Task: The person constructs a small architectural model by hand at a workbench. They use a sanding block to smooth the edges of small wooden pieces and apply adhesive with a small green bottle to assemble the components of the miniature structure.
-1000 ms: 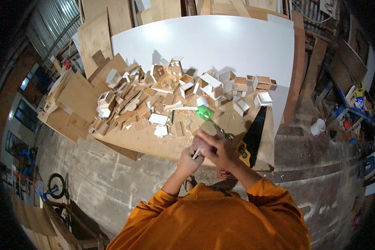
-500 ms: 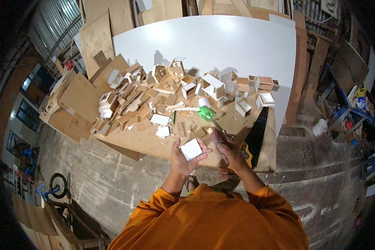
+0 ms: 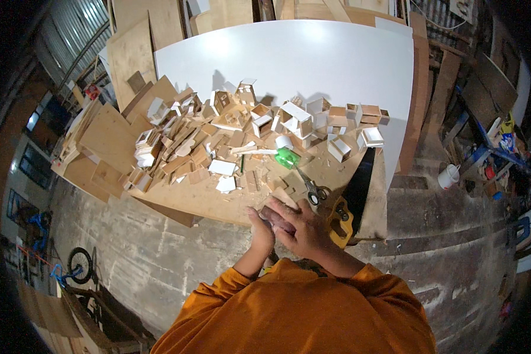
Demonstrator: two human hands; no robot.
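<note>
My left hand point(image 3: 262, 232) is cupped near the table's front edge, fingers closed around a white square panel that is now almost wholly covered. Over it lies my right hand point(image 3: 308, 229), wrapped around a reddish-brown block point(image 3: 279, 220), perhaps a sanding block; its exact kind is unclear. The block presses down onto the left hand's palm area, where the panel is. Just beyond the hands, scissors point(image 3: 314, 192) rest on the tabletop beside a green bottle point(image 3: 287, 157). To the right lies a handsaw with a yellow handle point(image 3: 340, 225) and a dark blade.
Wood offcuts point(image 3: 183, 154) and small white-and-wood box models point(image 3: 295, 120) crowd the table's far side. Behind them stands a large white board point(image 3: 289, 56). Plywood sheets point(image 3: 103, 138) lean at the left. A white bucket point(image 3: 448, 176) stands on the floor at right.
My right hand has moved left and down with the reddish-brown block, onto the white panel in my left hand, hiding it. The scissors, partly covered before, now show.
</note>
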